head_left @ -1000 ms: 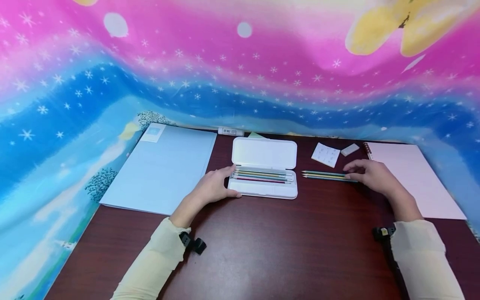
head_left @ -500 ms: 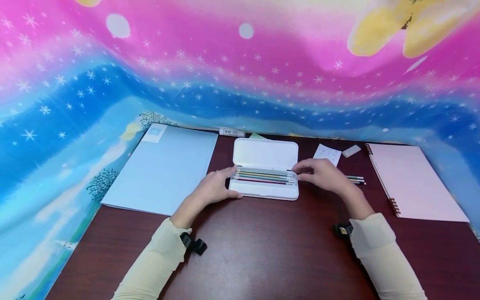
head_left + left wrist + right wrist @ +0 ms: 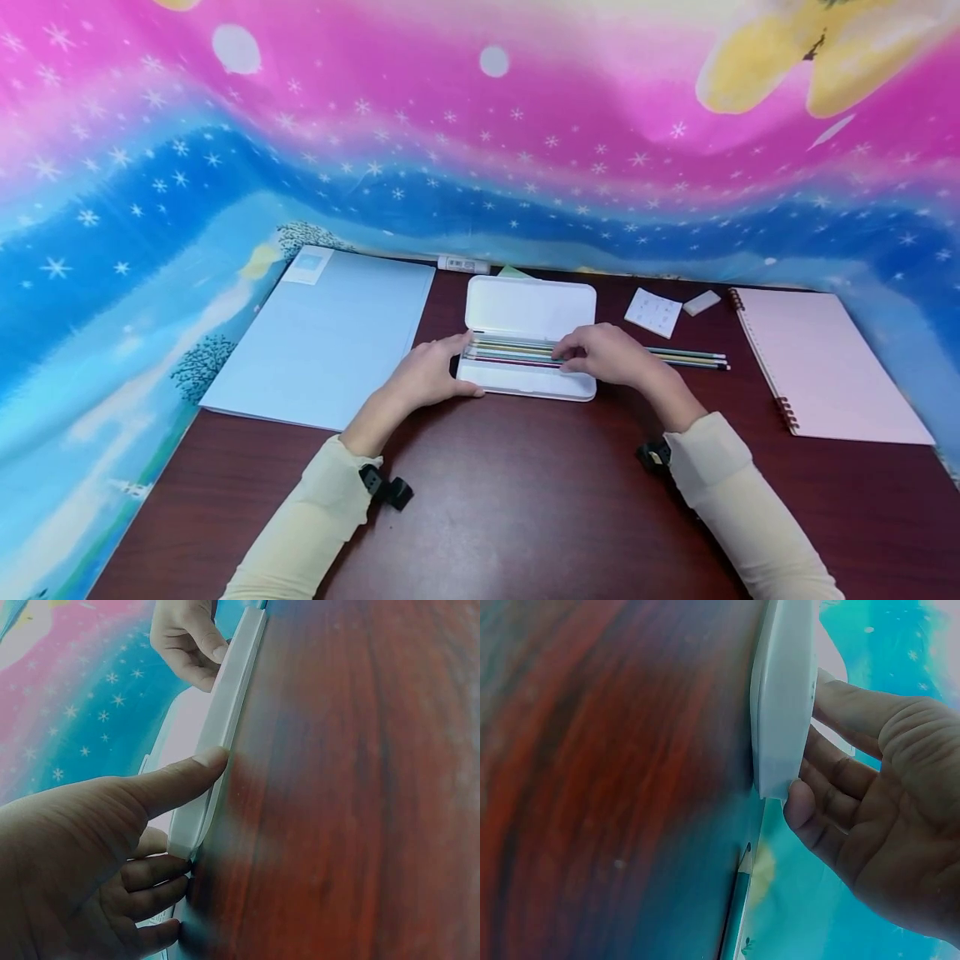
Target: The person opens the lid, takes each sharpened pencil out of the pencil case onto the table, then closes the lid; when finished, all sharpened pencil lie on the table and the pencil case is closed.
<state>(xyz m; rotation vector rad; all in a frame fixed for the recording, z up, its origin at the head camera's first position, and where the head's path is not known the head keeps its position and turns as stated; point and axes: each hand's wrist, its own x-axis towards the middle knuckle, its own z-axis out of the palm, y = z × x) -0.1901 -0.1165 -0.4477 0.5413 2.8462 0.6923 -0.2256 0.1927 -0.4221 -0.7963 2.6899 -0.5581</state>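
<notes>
2 hands work at the white pencil case (image 3: 528, 379), which lies open mid-table (image 3: 525, 500). Left hand (image 3: 427, 377) grips its left end, thumb along the front edge, fingers curled at the side. Right hand (image 3: 606, 357) rests over the case's right end, fingers curled on pencils (image 3: 686, 358) whose ends stick out to the right. Behind: lid (image 3: 530, 307) upright. Farther out: blue folder (image 3: 330, 333) left, pink spiral notebook (image 3: 825, 362) right, eraser (image 3: 701, 302), small card (image 3: 653, 312).
</notes>
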